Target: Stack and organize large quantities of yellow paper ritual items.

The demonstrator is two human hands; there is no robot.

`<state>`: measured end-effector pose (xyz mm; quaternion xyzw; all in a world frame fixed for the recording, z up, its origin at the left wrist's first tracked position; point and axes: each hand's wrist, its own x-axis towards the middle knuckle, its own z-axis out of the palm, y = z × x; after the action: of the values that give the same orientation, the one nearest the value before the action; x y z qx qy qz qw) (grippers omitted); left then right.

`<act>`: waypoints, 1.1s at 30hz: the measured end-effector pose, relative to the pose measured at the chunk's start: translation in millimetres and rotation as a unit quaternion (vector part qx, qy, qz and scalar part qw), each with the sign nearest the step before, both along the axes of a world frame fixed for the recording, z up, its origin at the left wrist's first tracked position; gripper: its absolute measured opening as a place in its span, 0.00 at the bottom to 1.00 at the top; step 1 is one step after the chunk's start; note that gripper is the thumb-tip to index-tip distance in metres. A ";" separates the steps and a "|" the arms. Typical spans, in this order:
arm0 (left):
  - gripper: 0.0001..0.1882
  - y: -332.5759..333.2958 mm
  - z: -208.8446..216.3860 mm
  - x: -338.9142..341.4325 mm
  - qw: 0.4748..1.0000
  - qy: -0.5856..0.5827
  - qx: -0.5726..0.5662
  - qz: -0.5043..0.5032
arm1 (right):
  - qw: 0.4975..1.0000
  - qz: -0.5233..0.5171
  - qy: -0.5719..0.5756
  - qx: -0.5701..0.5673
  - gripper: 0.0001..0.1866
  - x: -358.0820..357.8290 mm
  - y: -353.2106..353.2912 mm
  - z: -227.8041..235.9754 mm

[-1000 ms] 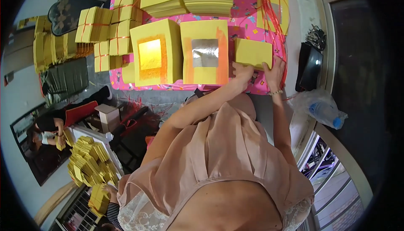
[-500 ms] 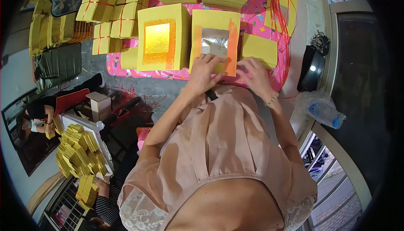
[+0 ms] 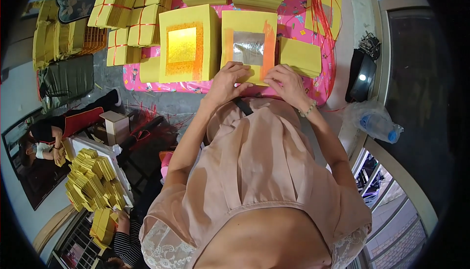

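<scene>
A stack of yellow paper sheets point(image 3: 248, 20) lies in front of me. Its top sheet bears a silver foil square point(image 3: 248, 45) flanked by orange bands. My left hand point(image 3: 229, 84) is closed at the near-left edge of this sheet, fingers on top and thumb low by the edge. At the near-right corner, my right hand point(image 3: 285, 84) pinches the edge with bent fingers. How many sheets they hold is hidden. Just left stands another yellow paper stack point(image 3: 188, 13), topped by a gold foil square point(image 3: 182, 45) within an orange border.
Red-tied paper bundles point(image 3: 113, 5) and a lower yellow stack point(image 3: 300, 56) surround the work on a pink patterned tabletop point(image 3: 191, 88). Red strings point(image 3: 320, 4) hang at right. A bagged plastic bottle point(image 3: 377, 124) lies farther right. At lower left, people handle yellow bundles by a white table point(image 3: 122, 181).
My right hand has moved left onto the sheet's near-right corner. My left hand has shifted slightly left and drawn its fingers off the silver foil. The orange at the near-right edge now reaches less far down.
</scene>
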<state>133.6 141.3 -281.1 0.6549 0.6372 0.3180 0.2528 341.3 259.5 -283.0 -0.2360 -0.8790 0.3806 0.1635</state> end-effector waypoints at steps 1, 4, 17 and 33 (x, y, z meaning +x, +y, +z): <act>0.16 0.2 0.3 -0.3 1.000 0.001 0.000 0.000 | 1.000 -0.010 -0.001 -0.019 0.08 -1.4 1.8 0.0; 0.14 2.5 3.5 -0.8 0.999 -0.017 -0.027 0.014 | 0.996 -0.036 -0.013 -0.087 0.08 -2.3 6.6 -5.1; 0.09 10.0 0.0 3.4 0.994 -0.035 -0.063 0.081 | 0.974 -0.071 -0.012 -0.216 0.12 -4.8 14.7 -29.2; 0.09 13.3 2.7 -0.6 0.993 -0.039 -0.081 0.075 | 0.967 -0.074 -0.025 -0.244 0.12 -6.7 18.2 -25.7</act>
<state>133.0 154.7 -278.4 0.5697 0.6980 0.3088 0.3048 334.6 277.7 -308.6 -0.3421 -0.7435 0.5646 0.1070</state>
